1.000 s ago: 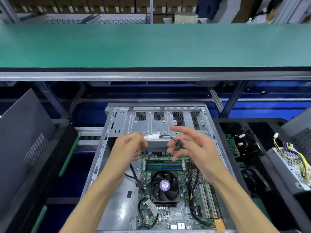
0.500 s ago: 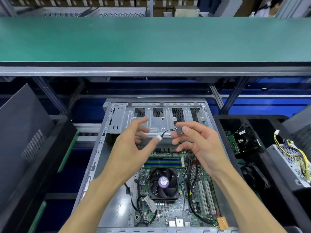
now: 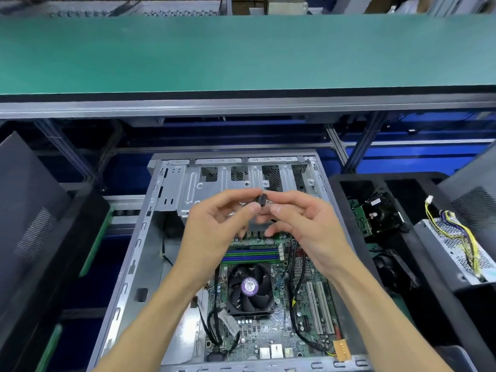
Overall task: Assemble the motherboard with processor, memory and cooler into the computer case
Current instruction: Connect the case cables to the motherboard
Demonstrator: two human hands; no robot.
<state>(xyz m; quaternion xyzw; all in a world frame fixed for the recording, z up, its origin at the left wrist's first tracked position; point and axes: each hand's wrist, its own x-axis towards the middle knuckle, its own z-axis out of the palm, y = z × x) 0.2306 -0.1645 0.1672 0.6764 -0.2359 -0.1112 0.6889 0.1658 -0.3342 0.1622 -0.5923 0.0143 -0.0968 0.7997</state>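
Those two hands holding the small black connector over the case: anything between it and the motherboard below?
Nothing visible blocks it. Left hand and right hand pinch the black connector above the open case; below lie the motherboard, its fan cooler and loose black cables.

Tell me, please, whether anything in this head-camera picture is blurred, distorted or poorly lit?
Head view: wide-angle distortion bows the green shelf and splays the side bins; the small black connector pinched between left hand and right hand is soft; lighting is even, the cooler fan fairly sharp; under the shelf it is dark.
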